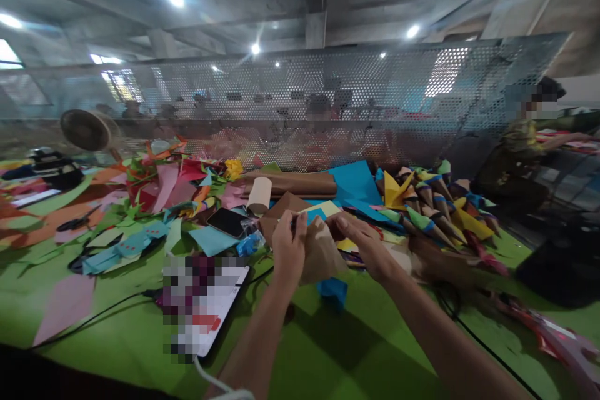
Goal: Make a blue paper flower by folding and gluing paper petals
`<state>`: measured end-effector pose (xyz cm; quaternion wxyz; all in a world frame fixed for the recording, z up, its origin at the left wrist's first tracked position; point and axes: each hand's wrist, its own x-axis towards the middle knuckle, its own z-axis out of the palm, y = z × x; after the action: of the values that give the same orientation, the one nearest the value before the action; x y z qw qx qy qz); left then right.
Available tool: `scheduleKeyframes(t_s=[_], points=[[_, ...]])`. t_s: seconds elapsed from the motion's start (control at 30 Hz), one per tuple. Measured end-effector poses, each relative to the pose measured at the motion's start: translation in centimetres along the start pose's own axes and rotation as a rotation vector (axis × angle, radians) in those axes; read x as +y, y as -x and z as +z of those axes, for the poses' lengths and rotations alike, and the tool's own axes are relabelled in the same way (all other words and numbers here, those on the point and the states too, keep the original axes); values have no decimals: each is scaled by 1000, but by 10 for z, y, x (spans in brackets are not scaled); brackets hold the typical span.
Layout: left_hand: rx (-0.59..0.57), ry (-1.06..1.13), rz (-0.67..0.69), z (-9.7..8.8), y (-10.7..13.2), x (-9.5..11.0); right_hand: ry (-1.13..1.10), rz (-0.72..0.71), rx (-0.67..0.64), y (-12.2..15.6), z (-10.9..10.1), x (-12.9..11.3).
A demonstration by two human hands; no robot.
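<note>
A folded piece of brown paper is held up between my two hands above the green table, with some light blue paper at its top edge. My left hand grips its left side, thumb and fingers pressed together. On the other side, my right hand has its fingertips closed at the paper's upper right edge; the exact grip is partly hidden. Below the brown paper lies a crumpled blue paper. Just behind my hands are pale yellow and brown sheets.
Paper cones are heaped at right, beside a blue sheet. A phone and a beige roll lie behind my left hand. Scissors rest among coloured scraps. Cables cross the green table. A person is at far right.
</note>
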<state>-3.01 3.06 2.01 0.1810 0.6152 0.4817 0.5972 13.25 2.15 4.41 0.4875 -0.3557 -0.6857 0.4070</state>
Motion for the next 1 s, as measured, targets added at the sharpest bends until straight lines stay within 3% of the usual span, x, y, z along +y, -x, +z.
scheduleKeyframes(t_s=[0.07, 0.17, 0.37, 0.53, 0.7, 0.8, 0.9, 1.0], points=[[0, 43, -10, 2, -1, -2, -20, 94, -20, -1, 2, 3], [-44, 178, -6, 4, -3, -6, -15, 155, 55, -5, 0, 12], [-118, 274, -180, 2, -6, -9, -24, 123, 207, -11, -18, 24], [-205, 256, -206, 2, -8, -9, 43, 87, 331, -13, -28, 30], [-86, 95, -118, 5, -5, -8, 177, -14, 565, -10, -22, 28], [-43, 9, 4, 7, -1, -6, 97, 17, 417, -7, -6, 20], [-86, -17, 118, 11, 4, -5, -34, 82, 222, -4, 7, 15], [-146, -33, 199, 14, 8, -6, -69, 85, 223, -5, 10, 14]])
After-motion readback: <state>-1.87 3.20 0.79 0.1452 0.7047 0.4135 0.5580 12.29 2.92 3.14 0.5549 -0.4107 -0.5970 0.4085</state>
